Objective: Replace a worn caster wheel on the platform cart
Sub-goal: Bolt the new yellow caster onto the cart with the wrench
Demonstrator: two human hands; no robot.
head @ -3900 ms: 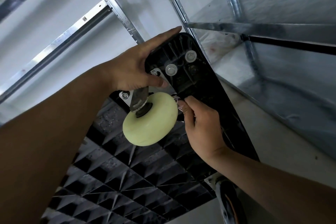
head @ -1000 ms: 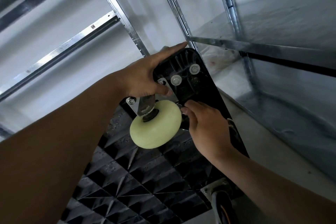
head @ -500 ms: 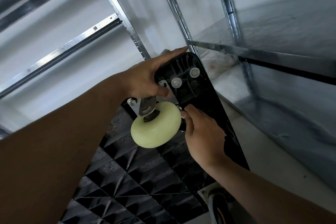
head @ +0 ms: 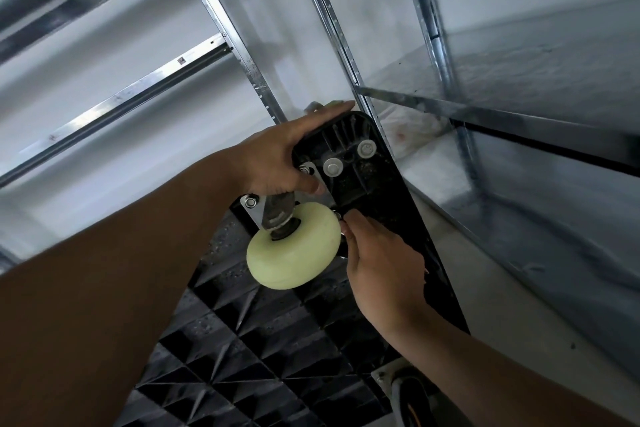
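Black ribbed plastic cart platform (head: pixel 374 204) stands tipped up, underside twd camera, beside a galvanised steel shelf rack (head: pixel 433 28). Pale yellow-green caster wheel (head: pixel 294 246) hangs from a bolted grey metal plate (head: pixel 258 215) at platform's top corner. Left hand (head: pixel 277 159) grips platform edge, thumb on plate. Right hand (head: pixel 381 263) fingertips pinch a small silver fastener (head: pixel 337 215) beside wheel, mostly hidden.

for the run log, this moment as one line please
step: caster bolt work | left hand: grips cart deck corner | right hand: pinches fastener beside wheel | cart deck: tipped up, underside showing
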